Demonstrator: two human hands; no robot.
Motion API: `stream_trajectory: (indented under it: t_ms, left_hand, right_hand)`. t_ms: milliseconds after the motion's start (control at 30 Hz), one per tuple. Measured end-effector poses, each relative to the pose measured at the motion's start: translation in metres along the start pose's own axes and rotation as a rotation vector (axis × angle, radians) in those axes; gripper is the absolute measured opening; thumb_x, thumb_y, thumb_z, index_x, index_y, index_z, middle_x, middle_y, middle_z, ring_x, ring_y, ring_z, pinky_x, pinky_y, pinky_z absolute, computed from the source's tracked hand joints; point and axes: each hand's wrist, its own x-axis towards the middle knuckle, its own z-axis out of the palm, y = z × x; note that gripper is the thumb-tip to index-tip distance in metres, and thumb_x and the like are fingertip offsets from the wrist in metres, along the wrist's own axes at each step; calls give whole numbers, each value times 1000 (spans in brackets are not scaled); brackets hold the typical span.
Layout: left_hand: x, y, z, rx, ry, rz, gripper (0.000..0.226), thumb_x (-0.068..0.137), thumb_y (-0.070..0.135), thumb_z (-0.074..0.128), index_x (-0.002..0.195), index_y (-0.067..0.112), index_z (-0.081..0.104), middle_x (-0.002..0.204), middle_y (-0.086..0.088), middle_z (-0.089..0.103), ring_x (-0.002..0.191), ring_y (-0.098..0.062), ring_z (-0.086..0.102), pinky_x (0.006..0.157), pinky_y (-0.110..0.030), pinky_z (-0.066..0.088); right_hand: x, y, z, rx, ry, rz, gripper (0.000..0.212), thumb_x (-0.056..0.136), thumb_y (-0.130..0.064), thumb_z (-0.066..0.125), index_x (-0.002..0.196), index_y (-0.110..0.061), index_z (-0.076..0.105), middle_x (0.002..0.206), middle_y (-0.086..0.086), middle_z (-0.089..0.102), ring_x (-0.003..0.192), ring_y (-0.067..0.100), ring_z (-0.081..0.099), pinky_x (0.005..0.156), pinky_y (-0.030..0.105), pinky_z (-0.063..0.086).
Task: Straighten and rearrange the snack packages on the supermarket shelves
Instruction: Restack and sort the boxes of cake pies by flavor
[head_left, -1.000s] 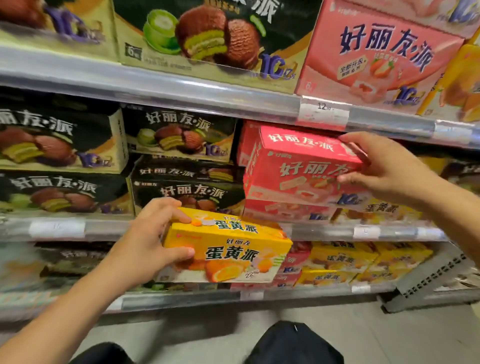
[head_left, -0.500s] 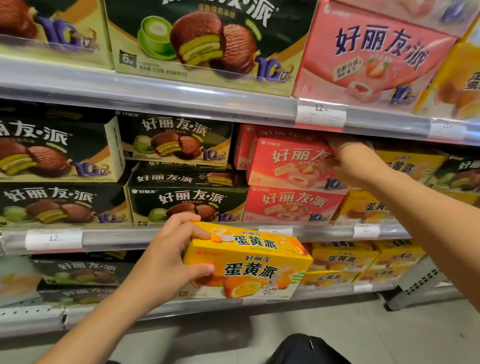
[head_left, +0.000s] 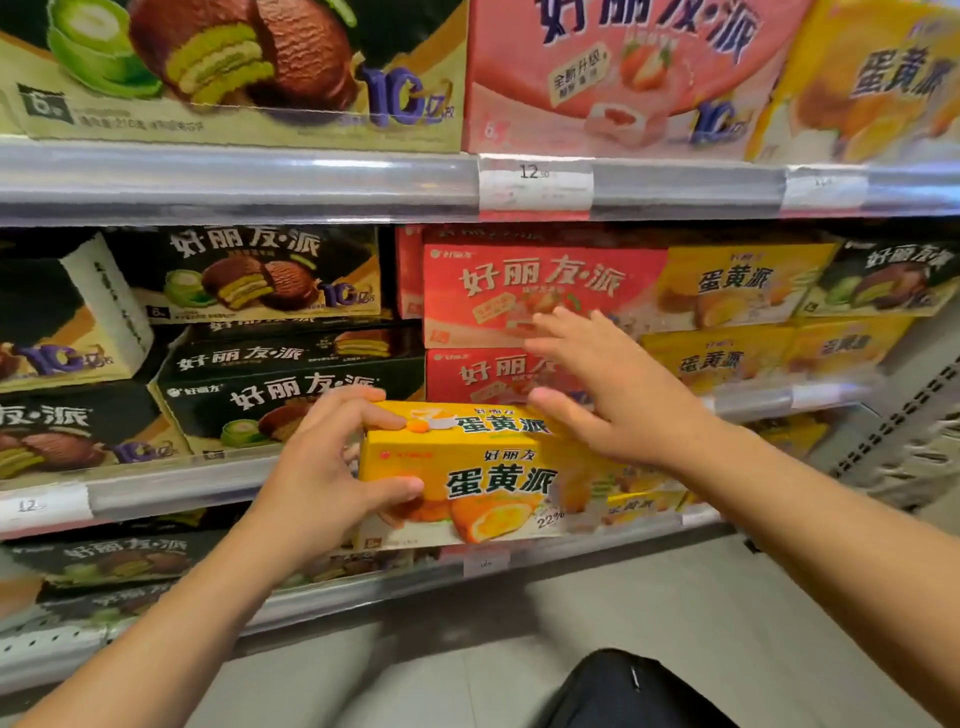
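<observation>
Left hand grips yellow box at its left end, held before the shelf; box lies lengthwise left-to-right; right hand, fingers spread, hovers over its right end, nearer the yellow stack.

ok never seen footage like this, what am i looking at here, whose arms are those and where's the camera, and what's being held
There is no machine here: these are a person's two bare arms, filmed by one wide-angle camera worn on their head, looking forward and down. That is why the shelves bend at the edges.

The person faces supermarket shelves stacked with snack boxes: dark green boxes on the left, red boxes in the middle, yellow boxes to the right, with a price tag on the shelf rail above.

The left hand grips a yellow box by its end, in front of the shelves. The right hand is open with fingers spread, above that box's other end; it is blurred, so I cannot tell whether it touches anything.
</observation>
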Motion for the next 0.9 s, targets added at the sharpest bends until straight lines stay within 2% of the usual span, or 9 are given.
stream_trajectory:
  t_ms: [67, 133, 267, 333, 433, 500, 600, 733, 900]
  left_hand:
    - [8, 25, 5, 7, -14, -3, 53, 59, 11, 91, 90, 40, 58, 124, 22, 44, 115, 16, 43, 83, -7, 43]
    - [14, 58, 6, 15, -63, -13, 55, 56, 11, 92, 89, 38, 58, 123, 15, 47, 113, 20, 43, 82, 0, 37]
    - [18, 135, 0, -68, -213, -125, 52, 56, 10, 92, 89, 33, 60, 127, 14, 47, 121, 2, 47, 97, -26, 42]
    - [23, 178, -3, -73, -285, -157, 55, 58, 8, 92, 94, 35, 59, 129, 13, 47, 123, -5, 48, 98, -20, 41]
    - [30, 236, -3, -205, -373, -314, 77, 61, 6, 90, 121, 34, 50, 129, 6, 51, 115, -9, 58, 90, -21, 51]
    - [31, 275, 0, -277, -416, -419, 92, 61, 17, 90, 136, 35, 39, 125, 17, 56, 107, 2, 62, 81, -17, 54]
    - [30, 322, 15, -302, -521, -408, 81, 61, 33, 88, 131, 36, 46, 112, 30, 67, 102, 4, 65, 77, -12, 52]
    - [34, 370, 70, -274, -600, -415, 82, 61, 35, 89, 134, 27, 52, 116, 8, 70, 104, -9, 67, 90, -35, 55]
    - [50, 416, 180, -181, -640, -398, 65, 61, 40, 87, 115, 50, 51, 104, 31, 67, 95, 11, 63, 69, -10, 51]
  right_hand:
    - [-17, -1, -9, 130, -208, 96, 84, 84, -75, 39, 151, -27, 30, 160, -2, 23, 147, 15, 19, 121, 38, 15]
    - [-32, -1, -29, 131, -351, 155, 96, 76, -82, 43, 153, -31, 18, 161, -4, 20, 146, 13, 23, 117, 35, 22]
    - [-59, 1, -98, 178, -467, 259, 86, 71, -80, 57, 143, -41, 32, 138, -12, 54, 120, 14, 54, 94, 37, 48]
    - [-74, 1, -142, 232, -516, 337, 88, 68, -80, 60, 143, -42, 35, 136, -14, 55, 120, 13, 54, 91, 35, 48]
    - [-98, -2, -207, 356, -484, 486, 86, 67, -73, 69, 142, -43, 39, 133, -18, 56, 116, 11, 55, 80, 28, 45]
    - [-119, -4, -246, 378, -459, 579, 84, 66, -70, 72, 140, -44, 40, 131, -18, 56, 113, 11, 55, 77, 27, 43]
    - [-153, 1, -291, 368, -452, 704, 85, 66, -71, 71, 140, -49, 35, 131, -20, 55, 113, 10, 54, 78, 28, 43]
    - [-209, 34, -320, 389, -433, 808, 84, 63, -68, 73, 135, -51, 34, 126, -22, 56, 103, 5, 52, 73, 23, 37]
    - [-278, 134, -331, 537, -492, 895, 66, 61, -51, 82, 118, -53, 48, 95, -24, 53, 85, -1, 52, 65, 12, 38]
